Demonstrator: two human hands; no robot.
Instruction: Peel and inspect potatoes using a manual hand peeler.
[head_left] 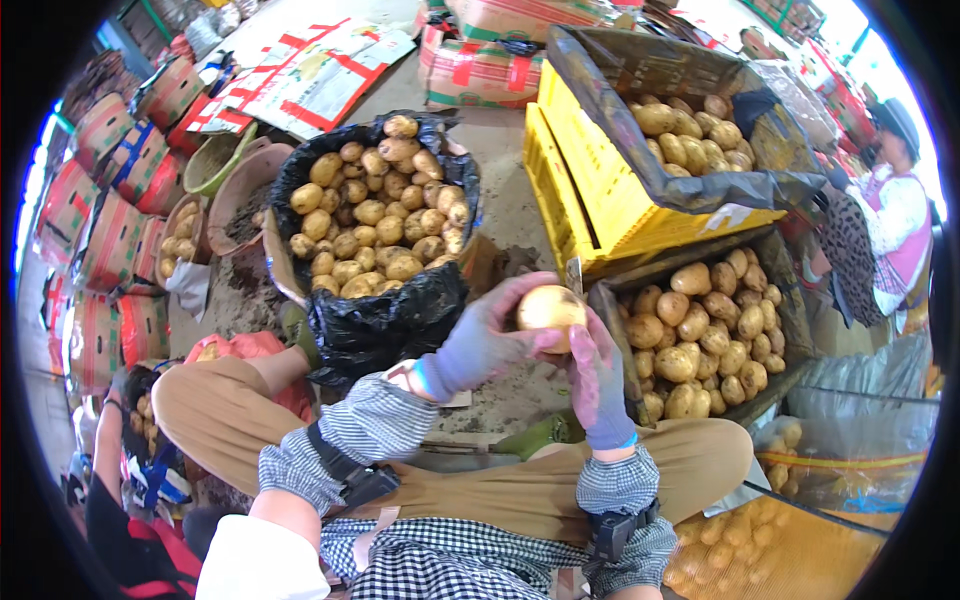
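Note:
My left hand [484,338] and my right hand [597,381], both in purplish-grey gloves, hold a pale yellow potato [549,312] with a dark spot between their fingers. Left of it stands a container lined with black plastic [385,330], full of potatoes [368,212]. To the right, a dark-lined crate [625,400] holds more potatoes [710,340]. Behind that, stacked yellow crates [580,190] carry a lined top bin [748,196] with potatoes inside.
Striped cartons [140,250], basins [250,200], a flattened carton [300,80] lie left and behind. A co-worker [890,220] sits at right; another person's arm [110,450] shows at lower left. A potato-filled orange mesh sack [760,550] lies lower right, below plastic bags [850,450].

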